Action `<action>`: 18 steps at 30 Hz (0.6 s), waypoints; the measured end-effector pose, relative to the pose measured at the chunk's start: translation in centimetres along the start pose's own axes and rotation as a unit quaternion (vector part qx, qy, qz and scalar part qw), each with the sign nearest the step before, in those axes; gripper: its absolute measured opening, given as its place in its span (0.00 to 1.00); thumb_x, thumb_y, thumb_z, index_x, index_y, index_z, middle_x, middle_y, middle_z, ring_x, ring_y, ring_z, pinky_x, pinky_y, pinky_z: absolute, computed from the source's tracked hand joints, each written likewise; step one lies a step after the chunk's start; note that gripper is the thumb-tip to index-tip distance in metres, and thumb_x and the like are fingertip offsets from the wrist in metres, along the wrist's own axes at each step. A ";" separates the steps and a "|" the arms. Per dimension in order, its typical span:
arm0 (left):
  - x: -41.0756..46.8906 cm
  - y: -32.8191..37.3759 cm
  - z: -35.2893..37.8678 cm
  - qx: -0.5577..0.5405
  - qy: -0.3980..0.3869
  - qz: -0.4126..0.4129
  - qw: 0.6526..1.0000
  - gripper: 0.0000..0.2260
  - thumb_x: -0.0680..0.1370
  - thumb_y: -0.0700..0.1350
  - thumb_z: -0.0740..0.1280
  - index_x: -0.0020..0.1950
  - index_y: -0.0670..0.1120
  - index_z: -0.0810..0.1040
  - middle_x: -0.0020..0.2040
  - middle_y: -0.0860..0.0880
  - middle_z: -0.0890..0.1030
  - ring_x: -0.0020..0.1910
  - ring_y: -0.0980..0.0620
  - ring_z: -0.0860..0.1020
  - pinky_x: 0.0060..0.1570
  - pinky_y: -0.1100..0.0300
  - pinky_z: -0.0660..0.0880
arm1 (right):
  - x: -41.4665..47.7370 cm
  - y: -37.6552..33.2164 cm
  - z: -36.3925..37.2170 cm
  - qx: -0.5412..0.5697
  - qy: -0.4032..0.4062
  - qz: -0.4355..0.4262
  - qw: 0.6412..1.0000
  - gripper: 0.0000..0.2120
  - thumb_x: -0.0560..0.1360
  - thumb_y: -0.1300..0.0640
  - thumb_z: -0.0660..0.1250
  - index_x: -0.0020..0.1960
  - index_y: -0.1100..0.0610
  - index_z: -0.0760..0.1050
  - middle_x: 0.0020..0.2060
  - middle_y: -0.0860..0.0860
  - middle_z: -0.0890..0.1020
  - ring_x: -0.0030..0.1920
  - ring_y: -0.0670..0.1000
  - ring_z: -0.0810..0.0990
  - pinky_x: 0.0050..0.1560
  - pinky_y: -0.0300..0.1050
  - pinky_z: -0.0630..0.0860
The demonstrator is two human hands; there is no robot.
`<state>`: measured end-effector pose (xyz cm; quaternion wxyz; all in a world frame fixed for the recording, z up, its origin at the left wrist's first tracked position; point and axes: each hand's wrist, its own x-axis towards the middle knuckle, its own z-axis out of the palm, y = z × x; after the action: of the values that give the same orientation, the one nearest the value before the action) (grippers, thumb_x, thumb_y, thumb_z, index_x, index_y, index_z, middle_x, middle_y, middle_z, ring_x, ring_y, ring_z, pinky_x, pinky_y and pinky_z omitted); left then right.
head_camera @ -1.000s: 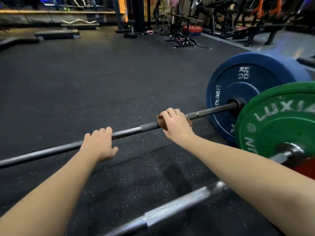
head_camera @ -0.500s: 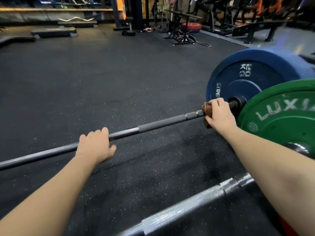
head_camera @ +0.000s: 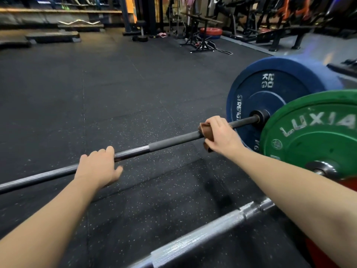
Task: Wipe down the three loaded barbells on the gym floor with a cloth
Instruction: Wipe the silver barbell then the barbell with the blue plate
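A dark barbell [head_camera: 170, 141] lies across the black rubber floor, loaded at its right end with a blue 20 kg plate [head_camera: 270, 97]. My right hand [head_camera: 222, 136] grips a brown cloth [head_camera: 206, 131] wrapped round this bar, a short way left of the blue plate. My left hand [head_camera: 99, 167] rests over the bar's ribbed middle with fingers curled on it. A second, chrome barbell [head_camera: 202, 236] lies nearer me, carrying a green plate [head_camera: 313, 132] and a red plate [head_camera: 332, 248] at the lower right. A third barbell is not in view.
Black speckled rubber floor [head_camera: 96, 89] stretches ahead. Step platforms [head_camera: 52, 36] and a curl bar [head_camera: 79, 22] sit at the far left. A stand with red and blue plates [head_camera: 210, 32], benches and machines [head_camera: 280, 33] line the far right.
My right hand slid the cloth along the bar to the right up to the blue plate, then back left a little. My left hand stayed on the bar.
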<state>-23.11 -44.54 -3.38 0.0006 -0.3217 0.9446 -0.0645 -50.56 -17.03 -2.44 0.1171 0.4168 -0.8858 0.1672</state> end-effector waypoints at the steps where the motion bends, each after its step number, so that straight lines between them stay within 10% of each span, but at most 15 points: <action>1: 0.0 0.0 0.0 -0.001 -0.002 0.001 1.000 0.17 0.78 0.62 0.62 0.50 0.49 0.64 0.44 0.52 0.72 0.44 0.48 0.71 0.48 0.52 0.67 | 0.1 1.2 -0.4 -0.011 -0.007 0.014 1.000 0.25 0.71 0.54 0.76 0.63 0.52 0.69 0.59 0.49 0.73 0.60 0.52 0.71 0.54 0.53 0.77; 18: -1.4 0.2 2.0 -0.005 0.137 0.027 0.990 0.19 0.68 0.52 0.76 0.45 0.42 0.70 0.39 0.43 0.74 0.38 0.41 0.73 0.41 0.47 0.68 | 2.8 9.6 -4.2 -0.010 0.042 0.282 0.958 0.22 0.70 0.57 0.73 0.61 0.57 0.70 0.59 0.59 0.75 0.60 0.65 0.74 0.57 0.57 0.75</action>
<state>-22.02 -43.82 -5.45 -0.1286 -0.2842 0.9445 -0.1034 -59.51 -11.64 0.45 0.1068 0.1415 -0.9632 0.2019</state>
